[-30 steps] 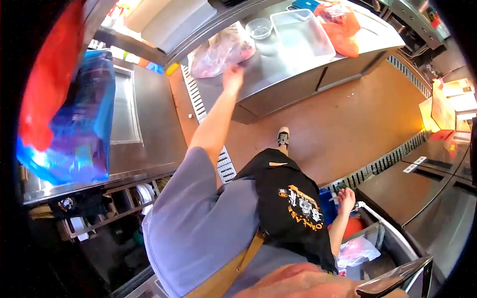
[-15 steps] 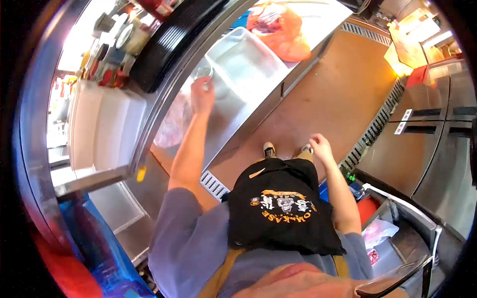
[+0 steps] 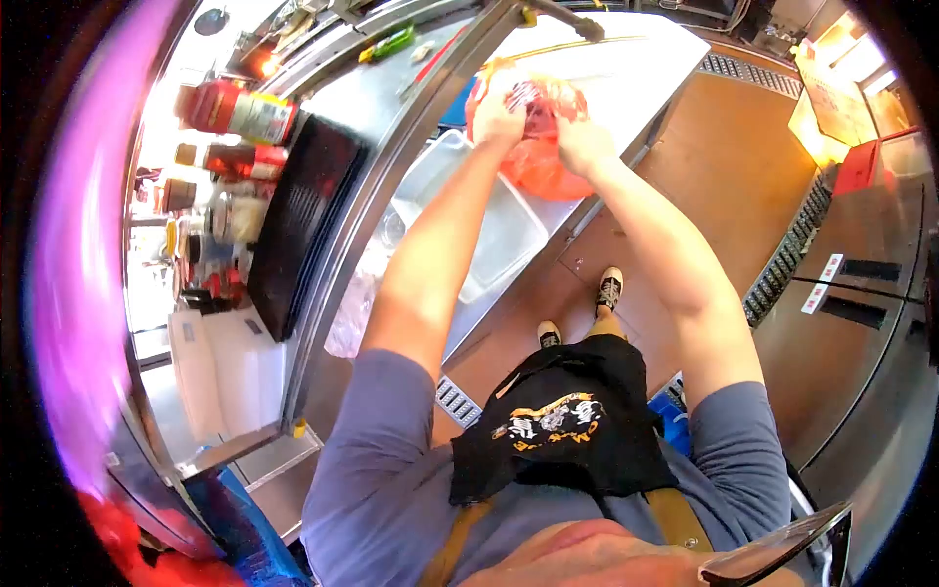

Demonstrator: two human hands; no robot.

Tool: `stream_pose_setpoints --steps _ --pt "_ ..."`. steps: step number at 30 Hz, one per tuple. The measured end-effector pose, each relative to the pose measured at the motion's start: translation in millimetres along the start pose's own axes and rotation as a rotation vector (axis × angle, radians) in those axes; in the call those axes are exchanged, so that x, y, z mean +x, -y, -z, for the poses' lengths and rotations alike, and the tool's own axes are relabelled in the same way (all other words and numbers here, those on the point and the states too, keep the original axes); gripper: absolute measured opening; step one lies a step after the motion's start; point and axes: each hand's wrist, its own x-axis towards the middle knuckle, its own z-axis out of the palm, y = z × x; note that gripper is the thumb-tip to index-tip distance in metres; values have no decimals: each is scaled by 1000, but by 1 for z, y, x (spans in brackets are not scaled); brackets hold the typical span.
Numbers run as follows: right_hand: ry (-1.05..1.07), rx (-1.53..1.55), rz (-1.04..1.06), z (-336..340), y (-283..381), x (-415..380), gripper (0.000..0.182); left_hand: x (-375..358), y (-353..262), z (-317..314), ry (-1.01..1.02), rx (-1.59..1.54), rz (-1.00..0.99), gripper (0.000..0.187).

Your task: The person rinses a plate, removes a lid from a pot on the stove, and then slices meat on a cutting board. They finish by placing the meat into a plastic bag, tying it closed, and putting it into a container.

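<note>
An orange-red plastic bag (image 3: 548, 168) with dark contents lies on the white counter, beyond a clear plastic container (image 3: 504, 249). My left hand (image 3: 500, 119) is closed on the bag's left side. On its right side my right hand (image 3: 585, 145) has its fingers curled into the plastic. Glare washes out part of the left fingers, and what is inside the bag cannot be made out. The container sits below my forearms, and a small round clear object (image 3: 389, 231) stands at its left.
A steel-edged shelf (image 3: 377, 166) runs along the left, with a black tray (image 3: 308, 230) and several bottles and jars (image 3: 235, 112). Clear plastic wrapping (image 3: 350, 318) lies on the counter's near end. Steel cabinets (image 3: 861, 338) stand at the right, across the brown floor (image 3: 699, 186).
My left hand has gone from the small round object to the bag. My right hand has risen from over the floor onto the bag as well. The camera view has shifted.
</note>
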Motion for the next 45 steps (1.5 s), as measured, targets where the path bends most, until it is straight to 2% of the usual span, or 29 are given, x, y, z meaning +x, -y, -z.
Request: stream_pose_setpoints --steps 1,3,4,5,7,9,11,12,13,14,15,16,17,19,20,21,22,24,26,27,29,30,31,32,35,36,38,42,45 --pt "1 11 -3 0 -18 1 30 11 -4 -6 7 8 -2 42" --pt "232 -134 -106 2 -47 5 31 34 -15 -16 -124 263 -272 43" --pt "236 -122 -112 4 -55 6 31 44 -33 -6 186 275 -164 63" --pt "278 -105 -118 3 -63 10 32 53 -34 -9 197 282 -161 63" --pt "320 -77 -130 15 -69 10 33 69 -37 -14 453 254 109 65" --pt "211 231 -218 30 -68 11 39 71 -37 -23 433 264 78 61" --pt "239 322 -200 10 -74 19 46 71 -28 -38 262 101 -108 34" --pt "90 463 -123 -1 -71 20 48 69 -31 -38 301 54 -1 41" --pt "-65 598 -44 -3 -66 21 50 70 -30 -40 309 58 -6 41" --pt "-68 602 -47 -4 -62 21 50 72 -29 -40 265 80 -60 47" --pt "-107 519 -16 -6 -56 18 39 72 -29 -41 220 102 -112 54" --pt "-125 484 -3 -6 -57 19 35 69 -30 -45 197 77 -53 64" --pt "-144 449 9 -7 -58 20 33 65 -28 -43 205 85 -52 64" --pt "66 298 -49 -16 -80 33 29 42 -36 -24 82 357 -202 64" --pt "94 349 -113 -20 -90 37 28 27 -43 -20 2 280 -110 70" --pt "124 398 -175 -22 -98 39 27 12 -40 -23 -206 336 -108 65" --pt "99 390 -164 -9 -99 33 28 2 -33 -32 -251 -70 266 72" --pt "82 403 -153 -19 -104 38 31 -5 -21 -44 -294 -476 638 79" --pt "124 341 -169 -18 -100 42 30 11 -25 -46 -209 -1193 918 82" --pt "120 338 -161 -21 -99 46 30 21 -20 -50 -216 -1197 912 82" --pt "-10 327 -167 -35 -94 47 27 31 -5 -57 -155 -1302 1101 81" --pt "-11 328 -166 -36 -93 47 27 39 -25 -63 -327 -1242 1227 49" --pt "-17 360 -158 -38 -92 45 26 39 -1 -75 -332 -1242 1230 49" --pt "-22 393 -149 -39 -91 42 26 38 22 -86 -366 -1232 1213 62" --pt "-48 418 -189 -57 -94 41 25 31 5 -78 -290 -1326 1078 52" --pt "-48 414 -198 -51 -97 40 25 31 11 -78 -271 -1248 1093 68" --pt "130 488 -237 -37 -100 38 30 24 -27 -62 -371 -1110 1165 82" --pt "97 569 -239 -48 -100 39 30 22 -35 -52 -353 -991 1134 82" --pt "54 574 -241 -54 -105 43 30 15 -19 -52 -237 -1485 908 50"
